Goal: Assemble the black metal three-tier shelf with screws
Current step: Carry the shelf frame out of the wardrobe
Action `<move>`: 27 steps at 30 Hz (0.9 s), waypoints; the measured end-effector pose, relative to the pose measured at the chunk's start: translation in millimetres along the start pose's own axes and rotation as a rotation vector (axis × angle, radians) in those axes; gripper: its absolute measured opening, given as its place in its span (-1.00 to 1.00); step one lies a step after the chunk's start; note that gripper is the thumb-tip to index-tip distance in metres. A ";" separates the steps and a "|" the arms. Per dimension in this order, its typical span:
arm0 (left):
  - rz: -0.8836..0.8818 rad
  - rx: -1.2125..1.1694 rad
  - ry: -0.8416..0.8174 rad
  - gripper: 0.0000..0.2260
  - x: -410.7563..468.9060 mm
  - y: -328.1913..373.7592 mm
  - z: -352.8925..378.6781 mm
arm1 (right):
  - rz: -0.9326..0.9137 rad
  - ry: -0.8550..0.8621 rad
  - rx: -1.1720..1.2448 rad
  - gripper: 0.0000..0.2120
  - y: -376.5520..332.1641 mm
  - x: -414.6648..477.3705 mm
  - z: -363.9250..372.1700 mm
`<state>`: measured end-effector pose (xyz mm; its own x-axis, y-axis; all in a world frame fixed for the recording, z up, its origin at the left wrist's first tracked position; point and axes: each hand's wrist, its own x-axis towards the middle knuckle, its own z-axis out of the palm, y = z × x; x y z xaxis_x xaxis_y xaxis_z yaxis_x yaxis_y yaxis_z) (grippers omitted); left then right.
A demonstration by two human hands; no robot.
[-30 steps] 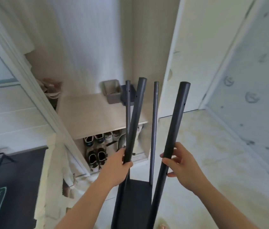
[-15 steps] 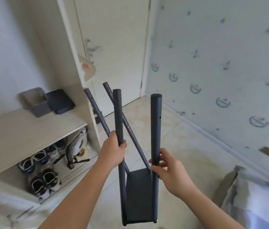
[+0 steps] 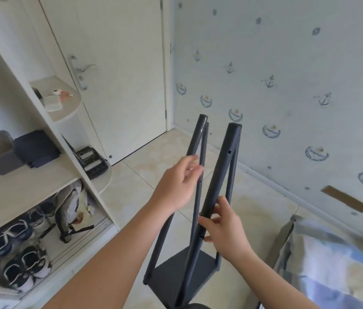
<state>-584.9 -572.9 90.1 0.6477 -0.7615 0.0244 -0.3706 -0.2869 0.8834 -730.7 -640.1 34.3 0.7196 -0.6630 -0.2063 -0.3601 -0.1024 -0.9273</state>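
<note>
from my station i saw the black shelf frame (image 3: 198, 197) upright in the middle of the view, over the tiled floor (image 3: 142, 175), with the shoe cabinet (image 3: 42, 186) to its left and the papered wall (image 3: 287, 85) far right; whether its foot rested on the floor i could not tell; only the bottom tier (image 3: 176, 277) was fitted, with four poles rising free above it; the right hand (image 3: 222, 224) was wrapped round the near right pole (image 3: 225, 157) about halfway up; the left hand (image 3: 176, 181) lay with nearly straight fingers against the near left pole (image 3: 195, 139), not curled round it, though blurred; i judged the tubes light and stiff, smooth-painted and so likely slippery, their free tops prone to splay; i would hold mid-pole, below the screw hole (image 3: 229, 152).
</note>
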 end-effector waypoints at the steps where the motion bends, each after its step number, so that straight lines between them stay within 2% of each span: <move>1: 0.032 -0.027 -0.068 -0.65 3.5 11.6 7.4 | -0.007 0.011 0.004 -0.74 1.3 4.4 -2.5; 3: 0.080 -0.008 -0.145 -0.70 13.3 28.5 24.0 | -0.026 0.026 0.019 -0.75 3.2 14.0 -5.8; 7: 0.078 0.146 -0.057 -0.75 38.5 40.8 49.7 | -0.036 0.046 0.000 -0.75 12.8 30.5 -15.5; 12: 0.009 0.152 -0.082 -0.79 52.1 25.9 68.9 | 0.016 -0.034 -0.082 -0.78 37.2 47.2 -50.0; 17: -0.097 0.077 -0.105 -0.79 53.3 8.2 80.2 | 0.061 0.111 -0.112 -0.80 61.3 72.2 -104.8; 21: -0.207 -0.087 -0.040 -0.83 54.7 -1.4 84.9 | 0.133 0.225 -0.118 -0.67 72.1 102.0 -143.0; 26: -0.179 -0.204 0.049 -0.92 63.9 -8.1 69.2 | 0.257 0.329 -0.198 -0.38 80.9 145.3 -169.2; 27: -0.164 -0.224 0.066 -0.86 67.7 -9.6 61.4 | 0.290 0.350 -0.203 -0.31 82.4 152.3 -172.3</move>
<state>-578.4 -657.4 54.6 0.7318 -0.6735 -0.1038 -0.1053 -0.2622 0.9593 -753.1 -877.3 -19.6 0.3426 -0.8913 -0.2970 -0.6491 0.0040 -0.7607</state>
